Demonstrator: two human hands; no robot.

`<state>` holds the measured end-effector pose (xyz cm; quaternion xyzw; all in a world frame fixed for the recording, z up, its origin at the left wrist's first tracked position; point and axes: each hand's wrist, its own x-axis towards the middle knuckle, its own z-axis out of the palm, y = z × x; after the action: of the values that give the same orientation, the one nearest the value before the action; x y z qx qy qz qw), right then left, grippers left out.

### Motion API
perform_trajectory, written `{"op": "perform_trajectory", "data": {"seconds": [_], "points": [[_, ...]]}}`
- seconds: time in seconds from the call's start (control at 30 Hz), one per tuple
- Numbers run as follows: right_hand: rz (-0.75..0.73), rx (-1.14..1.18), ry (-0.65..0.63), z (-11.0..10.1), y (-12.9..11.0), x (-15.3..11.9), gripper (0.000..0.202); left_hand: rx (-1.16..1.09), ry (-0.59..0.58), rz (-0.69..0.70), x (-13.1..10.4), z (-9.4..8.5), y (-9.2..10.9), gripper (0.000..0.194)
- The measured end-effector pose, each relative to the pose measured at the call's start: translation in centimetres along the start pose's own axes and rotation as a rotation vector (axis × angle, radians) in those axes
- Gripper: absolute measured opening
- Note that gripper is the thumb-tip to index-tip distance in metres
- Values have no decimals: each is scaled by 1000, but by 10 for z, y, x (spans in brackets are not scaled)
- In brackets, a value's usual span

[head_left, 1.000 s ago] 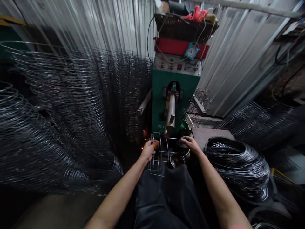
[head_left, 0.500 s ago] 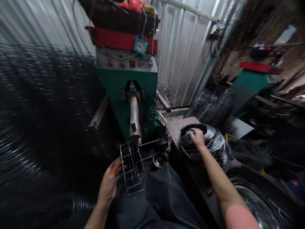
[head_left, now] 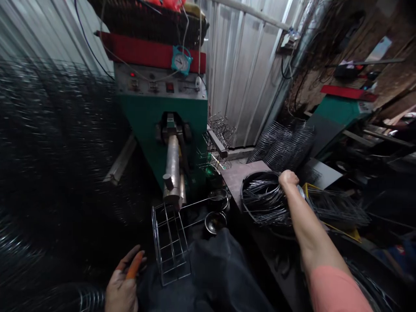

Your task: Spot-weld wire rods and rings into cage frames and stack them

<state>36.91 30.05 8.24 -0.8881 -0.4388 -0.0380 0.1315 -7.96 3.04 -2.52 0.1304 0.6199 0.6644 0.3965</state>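
Note:
A wire rack (head_left: 172, 245) hangs just under the metal arm (head_left: 173, 169) of the green machine, over the dark apron. My left hand (head_left: 125, 279) is to the left of the rack, apart from it, with an orange covering on a finger; its fingers are apart and nothing shows between them. At the right, my right hand (head_left: 288, 177) is closed at the far right rim of a round container of wire pieces (head_left: 266, 197). What its fingers hold, if anything, is hidden.
The green machine (head_left: 139, 117) stands ahead, with a blue clock (head_left: 182, 60) on it. Small metal bowls (head_left: 215, 222) sit right of the rack. Stacked wire rings (head_left: 282, 143) stand behind the container. Dark wire goods (head_left: 58, 130) fill the left. A yellow crate (head_left: 349, 234) is at the right.
My left hand has moved down and left, away from the rack. My right hand has gone from over the container's inside to its far right rim and closed. The view has shifted slightly.

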Motion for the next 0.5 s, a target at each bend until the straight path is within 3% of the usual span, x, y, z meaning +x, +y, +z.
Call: {"op": "perform_trajectory", "data": {"seconds": [0.13,0.2,0.27,0.37,0.43,0.5], "points": [[65,52,64,-35,8,-12,35,54,20,122,-17,3,8,51],[-49,126,123,-61,19,-25,34,146,63,200,-30,10,13,53],[-281,275,210,-88,32,-47,31,243,29,299,-42,22,21,52],[-673,552,258,-122,49,-92,26,348,-217,593,-58,50,38,49],[-846,682,196,-136,56,-123,25,394,-406,808,-67,72,52,53],[-954,770,108,-141,57,-149,24,427,-547,930,-76,91,64,64]]}}
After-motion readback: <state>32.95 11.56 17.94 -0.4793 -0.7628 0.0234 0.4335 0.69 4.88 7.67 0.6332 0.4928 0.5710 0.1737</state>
